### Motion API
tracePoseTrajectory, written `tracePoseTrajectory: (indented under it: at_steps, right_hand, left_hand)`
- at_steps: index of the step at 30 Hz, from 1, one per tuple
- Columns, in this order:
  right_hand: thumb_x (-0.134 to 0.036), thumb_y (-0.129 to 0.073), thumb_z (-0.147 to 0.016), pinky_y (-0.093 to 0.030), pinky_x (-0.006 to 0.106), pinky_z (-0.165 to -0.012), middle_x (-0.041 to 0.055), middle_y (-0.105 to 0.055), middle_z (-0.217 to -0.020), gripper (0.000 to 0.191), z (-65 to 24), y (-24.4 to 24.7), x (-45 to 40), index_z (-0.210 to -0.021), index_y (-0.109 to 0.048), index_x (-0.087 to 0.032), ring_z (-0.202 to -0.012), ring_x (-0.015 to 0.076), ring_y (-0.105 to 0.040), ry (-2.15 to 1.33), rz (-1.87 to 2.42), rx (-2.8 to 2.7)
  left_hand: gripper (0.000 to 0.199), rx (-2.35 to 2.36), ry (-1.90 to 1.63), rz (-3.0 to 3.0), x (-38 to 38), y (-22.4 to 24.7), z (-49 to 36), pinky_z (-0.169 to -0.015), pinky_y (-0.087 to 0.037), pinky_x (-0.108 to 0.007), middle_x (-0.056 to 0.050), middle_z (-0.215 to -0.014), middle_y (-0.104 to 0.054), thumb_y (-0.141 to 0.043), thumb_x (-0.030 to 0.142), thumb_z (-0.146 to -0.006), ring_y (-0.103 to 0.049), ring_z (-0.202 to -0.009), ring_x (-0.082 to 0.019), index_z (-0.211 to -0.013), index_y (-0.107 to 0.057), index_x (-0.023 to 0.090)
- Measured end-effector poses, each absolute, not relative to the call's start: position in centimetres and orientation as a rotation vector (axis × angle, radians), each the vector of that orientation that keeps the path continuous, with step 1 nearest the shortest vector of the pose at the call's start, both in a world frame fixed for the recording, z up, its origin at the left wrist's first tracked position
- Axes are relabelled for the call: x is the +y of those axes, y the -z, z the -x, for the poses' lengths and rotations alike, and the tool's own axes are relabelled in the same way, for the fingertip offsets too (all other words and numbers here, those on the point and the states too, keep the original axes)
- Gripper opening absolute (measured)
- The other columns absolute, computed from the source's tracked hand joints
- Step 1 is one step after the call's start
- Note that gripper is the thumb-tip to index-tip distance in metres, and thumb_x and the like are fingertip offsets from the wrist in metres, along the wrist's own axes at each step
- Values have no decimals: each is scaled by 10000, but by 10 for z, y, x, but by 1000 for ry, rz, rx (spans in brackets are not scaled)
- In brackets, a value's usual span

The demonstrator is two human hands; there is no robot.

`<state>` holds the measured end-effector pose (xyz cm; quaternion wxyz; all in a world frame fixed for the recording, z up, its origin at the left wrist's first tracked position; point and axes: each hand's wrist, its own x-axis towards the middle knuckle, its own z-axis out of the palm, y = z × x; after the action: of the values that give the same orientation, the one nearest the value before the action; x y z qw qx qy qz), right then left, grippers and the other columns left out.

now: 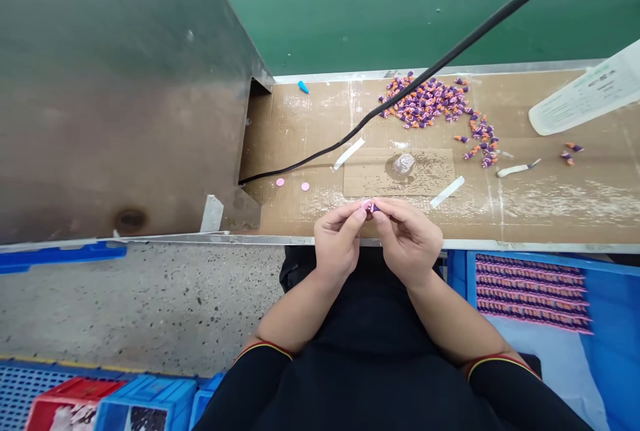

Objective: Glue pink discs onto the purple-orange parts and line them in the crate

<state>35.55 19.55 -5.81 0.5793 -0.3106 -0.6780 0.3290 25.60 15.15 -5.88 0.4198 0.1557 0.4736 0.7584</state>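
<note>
My left hand point(340, 234) and my right hand point(409, 234) meet at the table's front edge, both with fingers pinched. Between the left fingertips is a small pink disc point(366, 205). The right fingertips grip a small purple piece point(374, 208), which touches or nearly touches the disc; fingers hide part of both. Just beyond my hands, a small clear cup point(404, 164) sits on a wet-looking cardboard piece point(365, 174). Two loose pink discs, one nearer point(305, 186) and one farther left point(280, 182), lie flat on the table.
A pile of small purple-and-orange pieces point(425, 103) lies at the back. A black cable point(350, 132) crosses above the table from a metal housing point(150, 98). At right are a white-handled tool point(515, 170) and a translucent container point(585, 94). Rows of finished-looking pieces point(533, 291) fill part of a blue bin.
</note>
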Motion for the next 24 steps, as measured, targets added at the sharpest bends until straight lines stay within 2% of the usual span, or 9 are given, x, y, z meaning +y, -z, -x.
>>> tracePoseTrajectory:
  at_steps: [8,14,24]
  right_hand:
    - [-156,-767,-1018,-753,381,-847,44,-876,-1050,160,-363,54,197,-1121,-816,-268,-938,225,-862,-581,758,-1666]
    - [-180,-767,-1014,-770,436,-856,35,-873,-1056,170,-368,52,197,-1110,-822,-308,-962,262,-868,-584,772,-1698]
    - [-103,-770,-999,-751,420,-899,51,-869,-1070,258,-365,54,200,-1176,-801,-288,-1028,249,-859,-592,701,-1661]
  left_hand:
    - [96,1349,-1965,-775,148,64,-260,-968,-709,-313,-48,-1049,-882,-887,401,-938,-858,-1004,-195,-981,-906,317]
    - [95,1469,-1948,-886,148,56,-261,-950,-736,-420,-52,-1032,-878,-880,406,-932,-861,-973,-238,-966,-901,319]
    - [90,1386,-1961,-887,149,58,-262,-1013,-719,-404,-46,-1084,-879,-877,387,-950,-860,-1043,-231,-1026,-897,345]
